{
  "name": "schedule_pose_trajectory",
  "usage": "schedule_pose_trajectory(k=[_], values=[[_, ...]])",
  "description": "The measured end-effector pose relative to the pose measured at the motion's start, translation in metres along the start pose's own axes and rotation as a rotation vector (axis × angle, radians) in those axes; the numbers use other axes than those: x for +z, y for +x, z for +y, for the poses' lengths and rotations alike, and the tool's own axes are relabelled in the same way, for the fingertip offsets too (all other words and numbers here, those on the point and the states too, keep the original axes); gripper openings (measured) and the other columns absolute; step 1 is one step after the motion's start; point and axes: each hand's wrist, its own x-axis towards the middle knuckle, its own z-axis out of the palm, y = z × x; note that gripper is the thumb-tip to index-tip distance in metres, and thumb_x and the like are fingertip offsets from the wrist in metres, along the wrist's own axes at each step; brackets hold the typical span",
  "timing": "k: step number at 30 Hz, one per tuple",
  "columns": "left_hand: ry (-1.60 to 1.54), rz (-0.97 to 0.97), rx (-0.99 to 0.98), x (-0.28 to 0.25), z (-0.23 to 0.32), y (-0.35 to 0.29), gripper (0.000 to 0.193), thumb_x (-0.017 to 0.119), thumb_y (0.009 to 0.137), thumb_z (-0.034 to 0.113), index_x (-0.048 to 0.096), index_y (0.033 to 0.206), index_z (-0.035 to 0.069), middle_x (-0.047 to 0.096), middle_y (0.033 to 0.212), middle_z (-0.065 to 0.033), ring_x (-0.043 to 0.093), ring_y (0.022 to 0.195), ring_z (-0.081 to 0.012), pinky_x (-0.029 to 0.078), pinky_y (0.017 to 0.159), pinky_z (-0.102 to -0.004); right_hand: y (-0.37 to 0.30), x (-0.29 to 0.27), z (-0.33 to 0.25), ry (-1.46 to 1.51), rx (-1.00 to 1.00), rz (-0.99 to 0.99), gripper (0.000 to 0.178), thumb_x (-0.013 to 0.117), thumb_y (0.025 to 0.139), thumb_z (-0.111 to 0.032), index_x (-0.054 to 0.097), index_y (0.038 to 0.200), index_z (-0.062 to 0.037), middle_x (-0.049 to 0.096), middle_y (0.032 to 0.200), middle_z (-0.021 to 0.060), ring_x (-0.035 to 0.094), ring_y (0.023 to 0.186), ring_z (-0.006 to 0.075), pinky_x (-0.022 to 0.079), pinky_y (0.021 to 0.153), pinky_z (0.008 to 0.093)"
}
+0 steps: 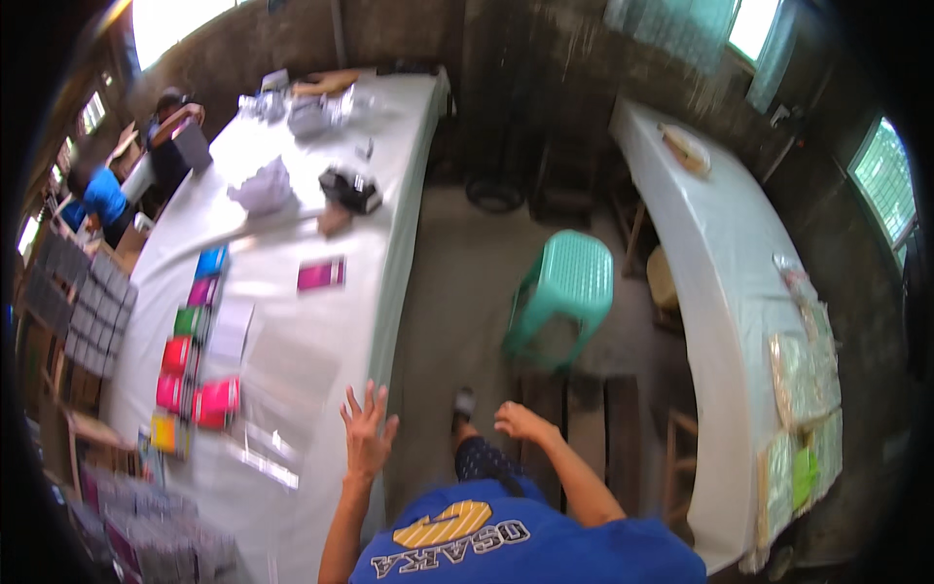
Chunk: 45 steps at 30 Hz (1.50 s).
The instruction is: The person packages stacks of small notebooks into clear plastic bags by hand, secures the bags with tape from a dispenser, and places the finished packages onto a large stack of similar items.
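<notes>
Dim room, rough dark walls, an aisle between two long surfaces; we work along the left table, covered in white. Nearest our left hand is a clear plastic sheet, lying flat by the table's near edge. Left fingers spread wide at that edge. Right hand hangs over the aisle, fingers loosely curled; we cannot tell whether they hold anything. Just beyond the sheet: white paper, then a row of small stacks in blue, magenta, green, red, pink and yellow. Their covers carry pale print, too blurred to read. A magenta packet sits apart, light marking at one end. Our blue shirt bears outlined lettering and a yellow-striped emblem. Farther out: a green stool in the aisle, clear-wrapped packs on the right table, a co-worker in blue beyond the left table.
</notes>
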Motion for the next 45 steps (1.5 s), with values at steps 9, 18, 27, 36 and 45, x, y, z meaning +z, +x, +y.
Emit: schedule_pose_trajectory(k=[9,18,27,36,45], values=[[-0.085,-0.028,0.149,0.055,0.043,0.328,0.055,0.067,0.085,0.020,0.049,0.137,0.017,0.038,0.149,-0.0038,0.017,0.142,-0.0395,0.015,0.111,-0.0599,0.196,-0.289,0.162,-0.089,-0.062,0.298,0.023,0.061,0.089,-0.021,0.067,0.097,-0.0003,0.061,0.110,0.0195,0.057,0.101,0.0359,0.047,0.087,0.0430],[-0.091,0.010,0.054,0.141,-0.006,0.590,0.055,0.067,0.084,0.015,0.050,0.137,0.018,0.039,0.148,-0.0061,0.020,0.142,-0.0389,0.015,0.111,-0.0588,0.426,-0.635,0.272,-0.128,-0.280,0.861,0.031,0.065,0.084,-0.008,0.061,0.114,0.0013,0.055,0.125,0.0228,0.051,0.119,0.0372,0.043,0.100,0.0402],[-0.115,0.150,0.116,0.186,0.015,0.929,0.055,0.065,0.085,0.012,0.048,0.137,0.014,0.038,0.148,-0.0094,0.022,0.141,-0.0387,0.015,0.112,-0.0579,0.595,-1.045,0.381,-0.550,-0.258,1.346,0.042,0.061,0.090,-0.018,0.051,0.129,-0.0033,0.049,0.135,0.0197,0.047,0.124,0.0380,0.040,0.102,0.0460],[0.148,0.196,0.037,0.220,0.050,1.093,0.060,0.067,0.079,0.008,0.049,0.136,0.016,0.040,0.147,-0.0101,0.023,0.139,-0.0433,0.014,0.111,-0.0587,0.720,-1.365,0.467,-0.758,0.063,1.441,0.060,0.037,0.098,-0.047,0.034,0.144,-0.0074,0.031,0.151,0.0153,0.027,0.140,0.0349,0.024,0.108,0.0612],[0.684,0.260,-0.554,0.368,0.014,1.093,0.066,0.054,0.090,0.041,0.028,0.149,0.025,0.024,0.155,-0.0046,0.031,0.135,-0.0417,0.030,0.103,-0.0602,0.856,-1.652,0.500,-0.884,0.117,1.444,0.072,0.023,0.096,-0.059,0.022,0.149,-0.0110,0.021,0.155,0.0124,0.018,0.144,0.0282,0.014,0.113,0.0597]])
